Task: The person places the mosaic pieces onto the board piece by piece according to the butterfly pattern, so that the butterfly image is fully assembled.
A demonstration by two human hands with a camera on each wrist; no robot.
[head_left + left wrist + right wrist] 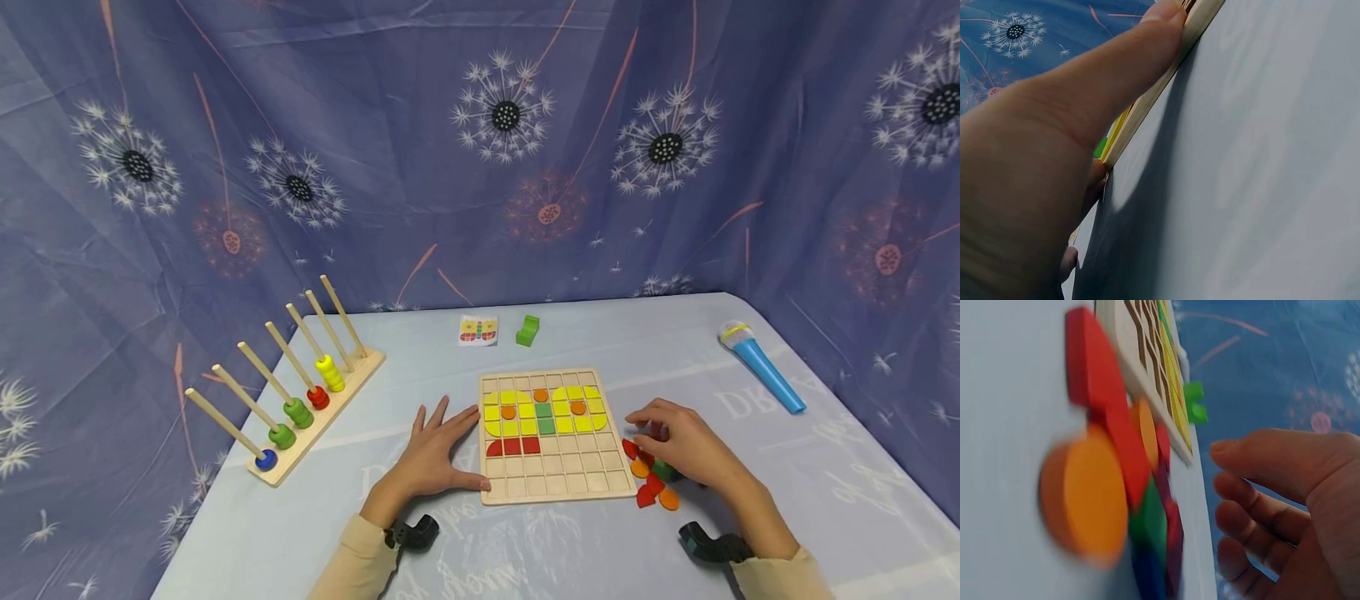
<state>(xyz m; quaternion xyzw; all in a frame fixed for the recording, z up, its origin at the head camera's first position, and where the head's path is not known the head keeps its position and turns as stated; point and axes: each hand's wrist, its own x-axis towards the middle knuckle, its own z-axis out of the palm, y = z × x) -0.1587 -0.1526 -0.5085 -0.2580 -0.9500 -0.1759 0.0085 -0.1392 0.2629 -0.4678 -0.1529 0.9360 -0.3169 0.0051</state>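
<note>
A wooden grid board (580, 484) lies in the middle of the table, filled partly with yellow tiles (512, 428), green squares (545, 425), orange discs (577, 407) and a short row of red tiles (512, 447). My left hand (423, 458) steadies its left side with fingers spread and the thumb on the near left corner. Over the loose pieces at the board's right edge hovers my right hand (690, 442), fingers loosely bent. In the right wrist view nothing sits between thumb and fingers; red pieces (1094, 362), an orange disc (1088, 494) and a green piece (1150, 522) lie beside the hand.
Left of the board stands a wooden peg stand (300, 450) with coloured rings. Behind the board are a picture card (477, 331) and a green block (527, 331). A blue toy microphone (768, 371) lies at the right. A patterned curtain (420, 167) hangs behind the table.
</note>
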